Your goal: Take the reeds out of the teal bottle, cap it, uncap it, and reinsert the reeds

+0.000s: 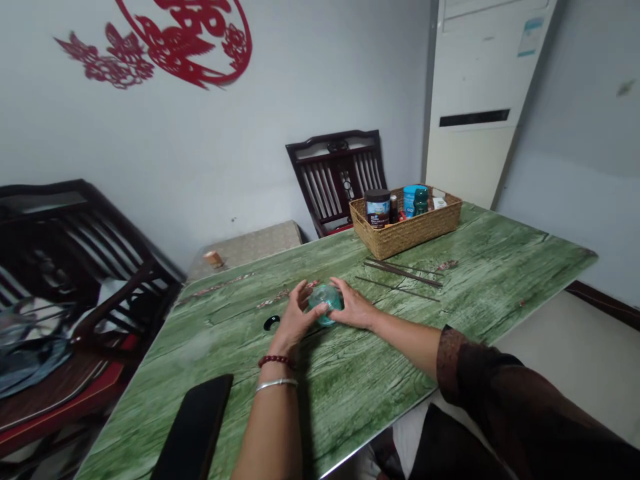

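A: Where is the translucent teal jar (326, 295)?
B: Near the middle of the green wood-grain tabletop (360, 373), between the two hands.

A: What is the left hand (294, 321) doing?
B: It cups the jar's left side, fingers spread and curved, the thumb laid across the front. A dark red beaded bracelet (275, 360) and a silver bangle (276, 383) circle that wrist.

A: And the right hand (356, 309)?
B: It clasps the other side, fingers curved around it and the thumb at the front. I can't tell how hard either one presses. A dark patterned sleeve (450, 367) covers part of that arm.

A: What lies near them?
B: A small round black piece (271, 323) sits just left of the left hand; whether it's a lid or a ring, I can't tell. Beyond the right hand are several thin dark sticks (403, 274), lying slantwise.

A: Anything further out?
B: A wicker basket (415, 235) stands past the sticks, with a dark-lidded jar (377, 208) and a blue container (409, 200) among its contents. A black phone-like slab (193, 430) lies at the near left, well apart from the teal jar.
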Action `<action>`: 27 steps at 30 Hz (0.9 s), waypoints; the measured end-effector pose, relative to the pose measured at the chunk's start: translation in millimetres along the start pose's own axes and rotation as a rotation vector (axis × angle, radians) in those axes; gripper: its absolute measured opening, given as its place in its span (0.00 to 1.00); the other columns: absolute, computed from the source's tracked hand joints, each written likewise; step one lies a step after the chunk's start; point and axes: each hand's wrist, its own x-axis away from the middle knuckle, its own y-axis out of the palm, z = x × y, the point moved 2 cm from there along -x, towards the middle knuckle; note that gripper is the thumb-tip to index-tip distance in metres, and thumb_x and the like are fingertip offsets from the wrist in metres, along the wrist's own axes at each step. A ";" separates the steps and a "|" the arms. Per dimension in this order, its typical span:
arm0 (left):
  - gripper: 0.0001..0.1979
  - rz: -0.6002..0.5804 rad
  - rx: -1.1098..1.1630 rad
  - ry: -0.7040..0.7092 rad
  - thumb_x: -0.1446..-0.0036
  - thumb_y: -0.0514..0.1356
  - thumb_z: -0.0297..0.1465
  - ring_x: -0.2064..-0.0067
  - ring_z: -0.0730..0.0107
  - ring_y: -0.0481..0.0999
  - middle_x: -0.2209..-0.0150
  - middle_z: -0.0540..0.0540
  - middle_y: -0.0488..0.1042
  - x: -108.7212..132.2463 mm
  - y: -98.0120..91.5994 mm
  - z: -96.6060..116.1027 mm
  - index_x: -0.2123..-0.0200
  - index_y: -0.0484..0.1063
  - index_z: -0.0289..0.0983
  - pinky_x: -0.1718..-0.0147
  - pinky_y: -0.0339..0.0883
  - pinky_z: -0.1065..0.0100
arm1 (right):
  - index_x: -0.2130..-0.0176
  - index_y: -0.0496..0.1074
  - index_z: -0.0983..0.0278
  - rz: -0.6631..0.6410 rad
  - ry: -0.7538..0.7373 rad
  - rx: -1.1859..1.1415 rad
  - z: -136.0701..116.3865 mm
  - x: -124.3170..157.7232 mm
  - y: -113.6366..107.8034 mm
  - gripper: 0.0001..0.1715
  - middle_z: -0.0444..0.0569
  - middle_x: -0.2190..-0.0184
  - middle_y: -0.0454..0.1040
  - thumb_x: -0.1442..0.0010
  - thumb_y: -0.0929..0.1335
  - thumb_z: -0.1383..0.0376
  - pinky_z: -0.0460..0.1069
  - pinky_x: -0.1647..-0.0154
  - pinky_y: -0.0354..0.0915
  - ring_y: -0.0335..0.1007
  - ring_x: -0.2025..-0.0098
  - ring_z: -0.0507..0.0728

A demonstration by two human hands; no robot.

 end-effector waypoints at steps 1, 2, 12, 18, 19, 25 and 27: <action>0.47 0.003 0.004 0.016 0.63 0.75 0.40 0.36 0.48 0.66 0.38 0.32 0.66 0.4 5.6 -1.7 0.40 0.62 0.40 0.38 0.57 0.46 | 0.34 0.55 0.64 0.028 -0.007 0.037 -2.8 0.7 -8.0 0.46 0.59 0.40 0.67 0.48 0.73 0.67 0.57 0.39 0.62 0.66 0.40 0.62; 0.47 0.019 0.001 0.038 0.64 0.75 0.39 0.37 0.48 0.66 0.38 0.33 0.66 1.3 10.3 -3.3 0.40 0.62 0.40 0.38 0.57 0.46 | 0.36 0.60 0.63 0.047 -0.015 0.092 -5.3 1.9 -18.5 0.41 0.58 0.42 0.70 0.47 0.71 0.69 0.56 0.41 0.63 0.69 0.43 0.61; 0.38 0.103 -0.137 0.153 0.67 0.76 0.37 0.45 0.47 0.73 0.48 0.39 0.74 2.9 19.7 -11.4 0.50 0.70 0.42 0.39 0.58 0.43 | 0.56 0.77 0.63 -0.105 0.261 0.952 29.4 49.9 -140.3 0.12 0.60 0.54 0.78 0.39 0.69 0.62 0.52 0.54 0.65 0.75 0.52 0.65; 0.37 0.045 -0.240 0.188 0.62 0.73 0.40 0.48 0.51 0.76 0.49 0.39 0.75 -0.7 19.5 -16.3 0.48 0.66 0.39 0.42 0.63 0.46 | 0.60 0.78 0.67 -0.127 0.315 0.976 40.3 51.6 -137.9 0.11 0.62 0.56 0.79 0.38 0.66 0.66 0.50 0.56 0.64 0.76 0.52 0.64; 0.37 0.044 -0.246 0.187 0.62 0.72 0.40 0.48 0.51 0.76 0.49 0.39 0.75 -0.3 19.4 -16.8 0.48 0.66 0.39 0.43 0.64 0.47 | 0.61 0.78 0.68 -0.127 0.319 0.971 38.7 49.1 -137.6 0.12 0.63 0.58 0.79 0.38 0.65 0.67 0.50 0.57 0.64 0.76 0.54 0.64; 0.38 0.012 -0.252 0.154 0.61 0.72 0.42 0.48 0.51 0.76 0.49 0.39 0.75 1.4 19.9 -15.8 0.47 0.64 0.38 0.44 0.65 0.49 | 0.64 0.74 0.66 -0.078 0.238 0.691 12.7 19.7 -141.2 0.08 0.50 0.68 0.79 0.41 0.65 0.69 0.45 0.63 0.63 0.75 0.65 0.54; 0.38 0.012 -0.246 0.160 0.61 0.72 0.42 0.48 0.51 0.76 0.49 0.38 0.75 1.2 20.1 -14.9 0.47 0.64 0.37 0.44 0.65 0.50 | 0.64 0.72 0.65 -0.017 0.228 0.340 -0.7 5.9 -138.9 0.06 0.44 0.73 0.77 0.44 0.66 0.70 0.43 0.71 0.62 0.71 0.74 0.50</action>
